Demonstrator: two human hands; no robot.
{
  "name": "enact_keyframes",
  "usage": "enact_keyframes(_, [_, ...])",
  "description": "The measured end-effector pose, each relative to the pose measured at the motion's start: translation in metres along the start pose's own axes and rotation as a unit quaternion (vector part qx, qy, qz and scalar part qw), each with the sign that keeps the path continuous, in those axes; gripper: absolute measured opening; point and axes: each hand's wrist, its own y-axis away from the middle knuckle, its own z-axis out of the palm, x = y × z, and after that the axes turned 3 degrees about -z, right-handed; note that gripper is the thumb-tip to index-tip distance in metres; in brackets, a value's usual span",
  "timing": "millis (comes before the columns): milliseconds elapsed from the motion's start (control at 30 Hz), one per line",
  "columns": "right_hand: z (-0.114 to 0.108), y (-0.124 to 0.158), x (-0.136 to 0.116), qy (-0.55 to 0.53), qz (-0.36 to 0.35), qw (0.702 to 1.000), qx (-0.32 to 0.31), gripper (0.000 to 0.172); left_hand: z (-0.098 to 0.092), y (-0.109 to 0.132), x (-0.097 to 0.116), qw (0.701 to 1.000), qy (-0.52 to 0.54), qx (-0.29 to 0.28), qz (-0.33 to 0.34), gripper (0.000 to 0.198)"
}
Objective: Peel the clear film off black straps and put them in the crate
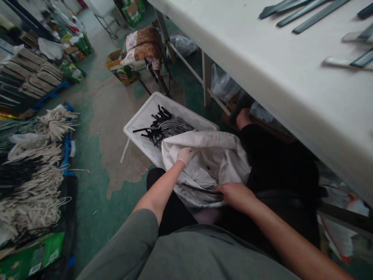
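Note:
A white woven sack [233,142] lies in my lap with its mouth turned up and its rim rolled back. My left hand [185,154], in what looks like a pale glove, is in the sack's mouth. Its fingers are curled, and whatever they hold is hidden. At the near edge of the sack, my right hand [235,196] is closed on the rim, where a thin dark strip [199,189] runs to the fingertips. Just beyond the sack stands a white plastic bin [140,113] holding a bundle of grey cords with black ends [171,126].
A white-topped table [233,35] to my right carries several dark flat strips [319,15]. Beyond the bin is a padded stool [145,44] beside an open carton [121,70]. Bundles of pale cords [37,179] lie along the left. Bagged items sit under the table.

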Motion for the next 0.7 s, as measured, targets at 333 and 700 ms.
enact_keyframes(333, [-0.001, -0.006, -0.004, 0.027, 0.004, 0.999, 0.028, 0.028, -0.157, 0.169, 0.028, 0.831, 0.515, 0.185, 0.099, 0.031])
enact_keyframes(700, [-0.034, 0.049, -0.001, -0.465, 0.049, 0.823, 0.321, 0.056, -0.091, 0.271, 0.029, 0.794, 0.586, 0.154, 0.044, 0.036])
